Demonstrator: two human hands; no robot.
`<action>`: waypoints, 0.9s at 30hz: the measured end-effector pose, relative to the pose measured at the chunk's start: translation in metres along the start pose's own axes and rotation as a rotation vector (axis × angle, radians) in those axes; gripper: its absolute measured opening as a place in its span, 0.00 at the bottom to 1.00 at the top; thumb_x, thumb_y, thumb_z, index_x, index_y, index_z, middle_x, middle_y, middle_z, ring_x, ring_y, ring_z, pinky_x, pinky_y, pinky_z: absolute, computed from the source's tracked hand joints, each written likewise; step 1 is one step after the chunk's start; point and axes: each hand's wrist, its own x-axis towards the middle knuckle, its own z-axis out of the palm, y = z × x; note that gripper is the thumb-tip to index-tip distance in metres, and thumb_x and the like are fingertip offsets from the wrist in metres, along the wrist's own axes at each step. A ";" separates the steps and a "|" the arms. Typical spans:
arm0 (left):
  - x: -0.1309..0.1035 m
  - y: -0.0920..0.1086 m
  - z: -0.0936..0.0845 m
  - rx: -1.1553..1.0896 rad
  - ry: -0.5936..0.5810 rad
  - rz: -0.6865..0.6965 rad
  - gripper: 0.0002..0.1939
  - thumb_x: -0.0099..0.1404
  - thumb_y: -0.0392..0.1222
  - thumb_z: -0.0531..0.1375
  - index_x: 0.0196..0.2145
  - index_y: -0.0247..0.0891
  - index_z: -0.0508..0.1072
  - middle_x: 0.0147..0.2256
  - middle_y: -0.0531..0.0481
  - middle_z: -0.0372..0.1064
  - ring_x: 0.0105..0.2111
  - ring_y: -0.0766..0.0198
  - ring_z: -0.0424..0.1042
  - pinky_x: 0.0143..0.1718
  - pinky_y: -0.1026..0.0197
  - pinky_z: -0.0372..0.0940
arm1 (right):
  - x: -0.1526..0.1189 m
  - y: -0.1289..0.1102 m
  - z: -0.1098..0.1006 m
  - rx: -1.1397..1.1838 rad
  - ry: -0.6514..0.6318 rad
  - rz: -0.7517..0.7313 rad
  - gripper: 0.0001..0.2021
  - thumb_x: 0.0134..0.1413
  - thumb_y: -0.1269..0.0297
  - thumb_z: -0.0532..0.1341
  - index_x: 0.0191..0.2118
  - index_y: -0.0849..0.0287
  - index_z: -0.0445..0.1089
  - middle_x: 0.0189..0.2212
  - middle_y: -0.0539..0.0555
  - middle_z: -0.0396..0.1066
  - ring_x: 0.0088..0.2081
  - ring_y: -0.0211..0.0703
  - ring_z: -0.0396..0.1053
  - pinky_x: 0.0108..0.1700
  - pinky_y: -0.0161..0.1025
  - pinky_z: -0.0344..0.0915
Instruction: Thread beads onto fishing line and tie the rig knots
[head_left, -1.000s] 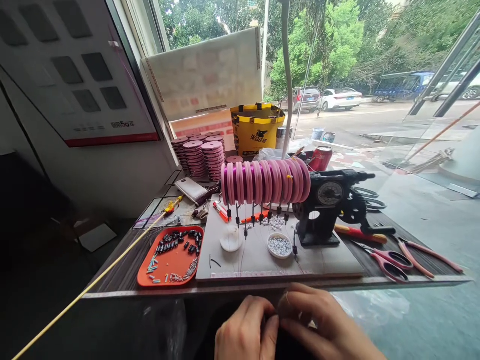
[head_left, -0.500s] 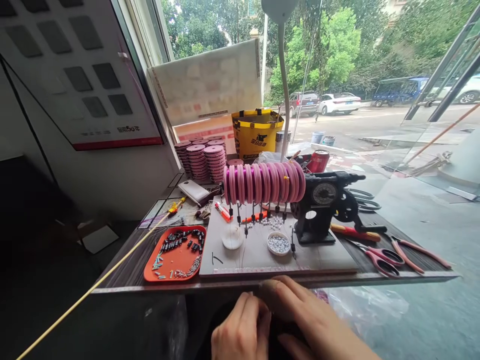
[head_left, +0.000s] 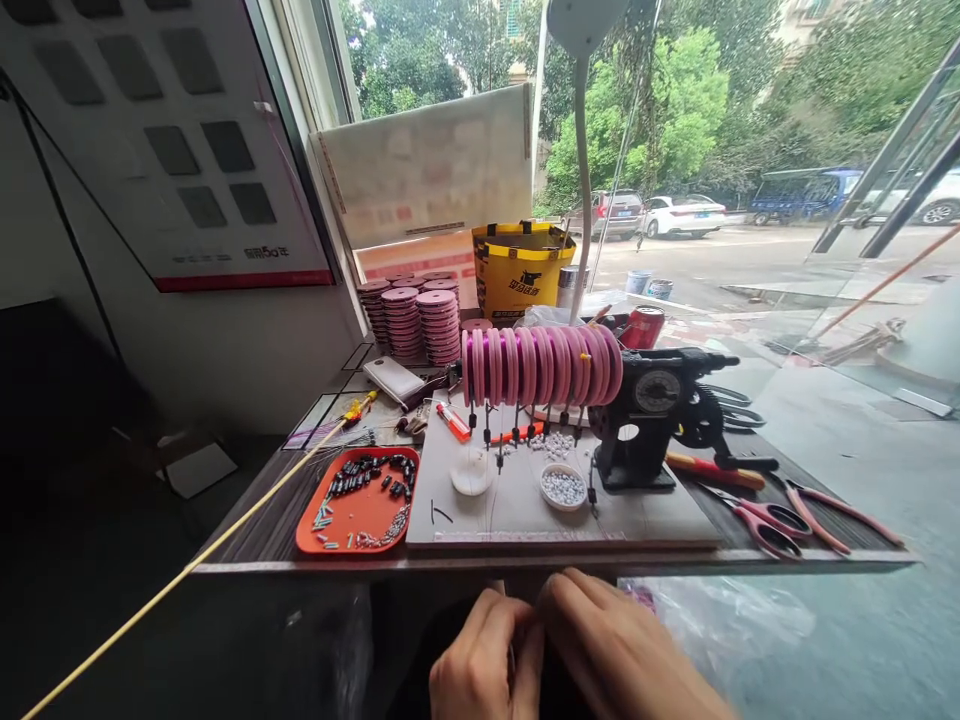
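My left hand [head_left: 481,655] and right hand [head_left: 611,635] curl together, fingers bent, whatever they pinch hidden, below the dark wood-grain table's [head_left: 262,535] front edge, the round white dish [head_left: 563,508] of pale beads [head_left: 563,486] beyond, nearer my right.

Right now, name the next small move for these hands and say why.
Probably ease the right hand slightly aside: it sits close to the left hand, on the near side of the table edge, and together they hide whatever may be held between them.
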 end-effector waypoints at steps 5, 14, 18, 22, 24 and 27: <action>0.004 -0.001 -0.004 0.107 0.031 0.119 0.12 0.67 0.42 0.48 0.29 0.41 0.68 0.24 0.53 0.67 0.23 0.67 0.69 0.24 0.67 0.62 | -0.001 0.007 0.012 -0.125 0.151 -0.121 0.13 0.39 0.82 0.53 0.25 0.55 0.53 0.21 0.47 0.63 0.22 0.41 0.61 0.23 0.35 0.52; 0.039 -0.008 -0.031 0.321 0.065 0.286 0.09 0.66 0.36 0.51 0.31 0.39 0.69 0.26 0.51 0.68 0.25 0.63 0.69 0.26 0.64 0.63 | 0.022 0.014 -0.021 -0.026 -0.001 0.022 0.10 0.53 0.74 0.51 0.24 0.56 0.59 0.22 0.50 0.68 0.24 0.41 0.67 0.26 0.33 0.58; 0.051 -0.028 -0.038 0.345 0.014 0.248 0.09 0.66 0.36 0.51 0.31 0.38 0.69 0.27 0.50 0.68 0.26 0.62 0.70 0.27 0.63 0.63 | 0.035 0.030 -0.027 0.024 -0.133 0.157 0.11 0.55 0.68 0.48 0.23 0.56 0.59 0.23 0.52 0.69 0.26 0.43 0.68 0.28 0.35 0.59; 0.054 -0.039 -0.045 0.306 -0.030 0.256 0.10 0.66 0.34 0.50 0.30 0.37 0.69 0.27 0.51 0.67 0.27 0.64 0.69 0.29 0.64 0.63 | 0.034 0.042 -0.028 0.079 -0.175 0.189 0.11 0.54 0.66 0.47 0.24 0.56 0.59 0.22 0.52 0.68 0.26 0.44 0.67 0.29 0.36 0.59; 0.054 -0.041 -0.049 0.290 -0.047 0.243 0.11 0.66 0.34 0.50 0.29 0.37 0.69 0.28 0.51 0.66 0.27 0.65 0.69 0.29 0.66 0.62 | 0.032 0.044 -0.029 0.111 -0.173 0.190 0.10 0.54 0.65 0.47 0.24 0.56 0.58 0.22 0.52 0.68 0.26 0.44 0.67 0.28 0.36 0.58; 0.057 -0.042 -0.055 0.306 -0.082 0.181 0.11 0.66 0.35 0.50 0.29 0.37 0.69 0.31 0.50 0.66 0.26 0.67 0.69 0.28 0.66 0.61 | 0.030 0.045 -0.031 0.129 -0.198 0.211 0.10 0.54 0.65 0.47 0.23 0.56 0.57 0.21 0.52 0.68 0.25 0.44 0.66 0.28 0.35 0.57</action>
